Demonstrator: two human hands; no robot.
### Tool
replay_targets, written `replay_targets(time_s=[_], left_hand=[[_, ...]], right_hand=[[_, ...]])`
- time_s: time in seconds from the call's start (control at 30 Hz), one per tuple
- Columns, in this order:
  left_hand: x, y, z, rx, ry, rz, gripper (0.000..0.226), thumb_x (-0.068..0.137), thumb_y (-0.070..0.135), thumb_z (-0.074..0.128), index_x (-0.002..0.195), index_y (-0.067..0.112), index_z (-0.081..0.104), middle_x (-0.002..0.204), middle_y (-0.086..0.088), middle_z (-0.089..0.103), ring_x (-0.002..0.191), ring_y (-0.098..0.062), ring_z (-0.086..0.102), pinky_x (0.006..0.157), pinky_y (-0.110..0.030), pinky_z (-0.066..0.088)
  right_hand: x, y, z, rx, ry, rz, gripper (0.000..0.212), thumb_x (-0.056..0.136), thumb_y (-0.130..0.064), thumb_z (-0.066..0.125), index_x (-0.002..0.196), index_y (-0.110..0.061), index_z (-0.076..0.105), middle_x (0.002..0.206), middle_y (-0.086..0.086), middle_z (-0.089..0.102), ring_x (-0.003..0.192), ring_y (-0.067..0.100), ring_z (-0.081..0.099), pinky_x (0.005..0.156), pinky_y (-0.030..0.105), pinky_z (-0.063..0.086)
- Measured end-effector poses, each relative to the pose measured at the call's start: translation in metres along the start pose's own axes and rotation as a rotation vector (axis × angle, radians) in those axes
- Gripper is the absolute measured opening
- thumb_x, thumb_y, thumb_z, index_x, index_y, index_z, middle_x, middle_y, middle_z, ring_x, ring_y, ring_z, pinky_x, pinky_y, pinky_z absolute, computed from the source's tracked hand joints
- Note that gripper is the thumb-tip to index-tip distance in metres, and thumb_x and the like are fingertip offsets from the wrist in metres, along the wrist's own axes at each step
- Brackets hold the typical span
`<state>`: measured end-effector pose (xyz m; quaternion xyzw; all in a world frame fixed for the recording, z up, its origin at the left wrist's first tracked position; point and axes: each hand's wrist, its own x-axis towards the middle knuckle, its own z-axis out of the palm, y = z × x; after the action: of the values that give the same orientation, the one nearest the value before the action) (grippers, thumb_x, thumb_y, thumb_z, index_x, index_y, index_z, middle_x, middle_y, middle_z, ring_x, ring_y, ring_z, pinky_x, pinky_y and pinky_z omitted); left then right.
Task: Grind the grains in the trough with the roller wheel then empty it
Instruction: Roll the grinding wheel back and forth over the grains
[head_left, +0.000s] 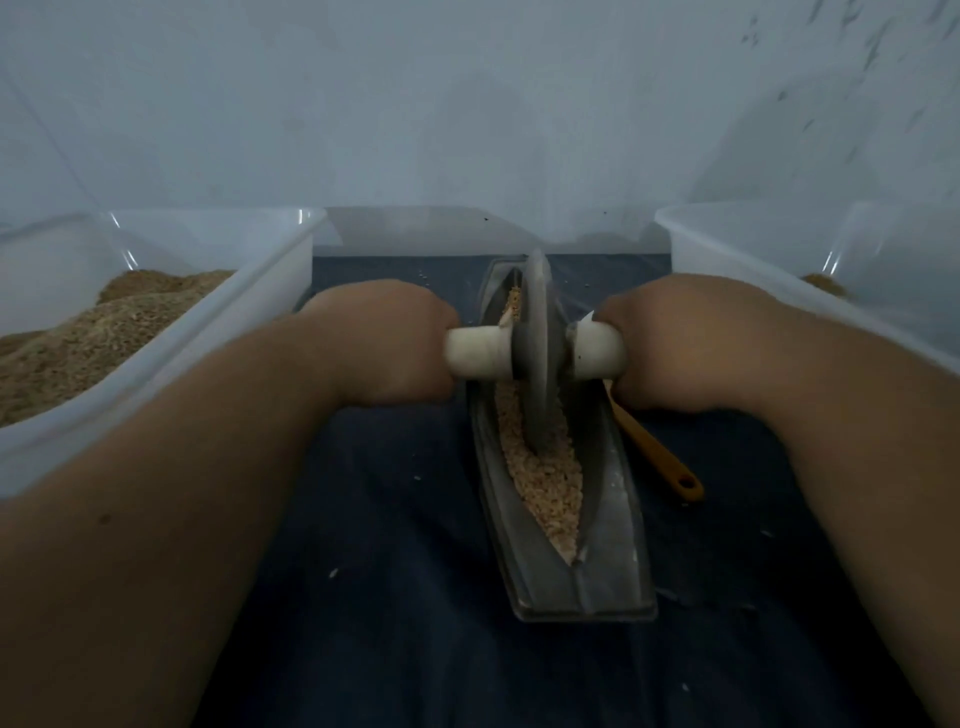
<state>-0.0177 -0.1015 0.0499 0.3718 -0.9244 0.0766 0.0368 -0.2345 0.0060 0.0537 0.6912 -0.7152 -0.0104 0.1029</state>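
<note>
Pale, coarse grains (540, 483) are lying in the trough (613, 525) between the fingers, left hand (384, 343) and right hand (675, 343) clamping the wheel (537, 353) by its handles (475, 354), so grinding is looking unfinished, emptying untouched.

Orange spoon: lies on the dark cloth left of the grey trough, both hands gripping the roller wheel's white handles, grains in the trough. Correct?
No. The head view shows the orange-handled spoon on the dark blue cloth right of the grey boat-shaped trough. Rest holds: left hand and right hand grip the white handles of the grey roller wheel; pale grains in the trough.
</note>
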Motion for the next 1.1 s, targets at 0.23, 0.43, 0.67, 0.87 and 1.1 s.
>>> replay_targets(time_s=[0.23, 0.43, 0.67, 0.87, 1.1], left_hand=[[0.024, 0.004, 0.029, 0.118, 0.404, -0.168, 0.019, 0.08, 0.035, 0.057, 0.073, 0.03, 0.039, 0.067, 0.01, 0.042, 0.061, -0.017, 0.042, 0.057, -0.03, 0.031], [0.017, 0.003, 0.019, 0.083, 0.282, -0.136, 0.022, 0.078, 0.036, 0.059, 0.071, 0.029, 0.039, 0.065, 0.01, 0.041, 0.06, -0.015, 0.041, 0.055, -0.029, 0.035], [-0.012, 0.006, -0.01, 0.075, -0.092, 0.043, 0.026, 0.065, 0.049, 0.066, 0.065, 0.025, 0.056, 0.052, 0.006, 0.058, 0.048, -0.009, 0.053, 0.05, -0.023, 0.04], [-0.025, 0.01, -0.025, -0.128, -0.418, 0.023, 0.018, 0.064, 0.035, 0.066, 0.063, 0.017, 0.065, 0.049, 0.011, 0.064, 0.037, -0.001, 0.055, 0.036, -0.009, 0.032], [-0.004, 0.01, -0.006, 0.075, -0.008, 0.005, 0.019, 0.072, 0.042, 0.064, 0.071, 0.026, 0.055, 0.061, 0.008, 0.054, 0.059, -0.011, 0.054, 0.058, -0.03, 0.048]], right_hand=[[0.025, 0.0, 0.031, -0.123, 0.432, 0.145, 0.016, 0.079, -0.019, 0.062, 0.08, -0.023, 0.047, 0.061, -0.008, 0.037, 0.049, 0.007, 0.024, 0.048, 0.02, 0.013], [0.019, 0.006, 0.025, -0.039, 0.291, 0.093, 0.028, 0.075, -0.027, 0.065, 0.07, -0.027, 0.037, 0.067, -0.005, 0.049, 0.055, 0.011, 0.041, 0.048, 0.023, 0.026], [-0.005, 0.005, -0.009, 0.143, -0.165, -0.061, 0.017, 0.068, -0.037, 0.069, 0.079, -0.032, 0.058, 0.073, -0.009, 0.061, 0.067, 0.007, 0.059, 0.063, 0.032, 0.053], [-0.022, 0.003, -0.026, 0.172, -0.283, -0.122, 0.017, 0.059, -0.041, 0.066, 0.071, -0.032, 0.056, 0.072, -0.03, 0.059, 0.067, -0.004, 0.057, 0.05, 0.017, 0.044], [-0.002, -0.001, -0.007, 0.084, -0.154, -0.016, 0.015, 0.074, -0.034, 0.069, 0.08, -0.031, 0.055, 0.075, -0.007, 0.059, 0.067, 0.01, 0.056, 0.059, 0.028, 0.048]])
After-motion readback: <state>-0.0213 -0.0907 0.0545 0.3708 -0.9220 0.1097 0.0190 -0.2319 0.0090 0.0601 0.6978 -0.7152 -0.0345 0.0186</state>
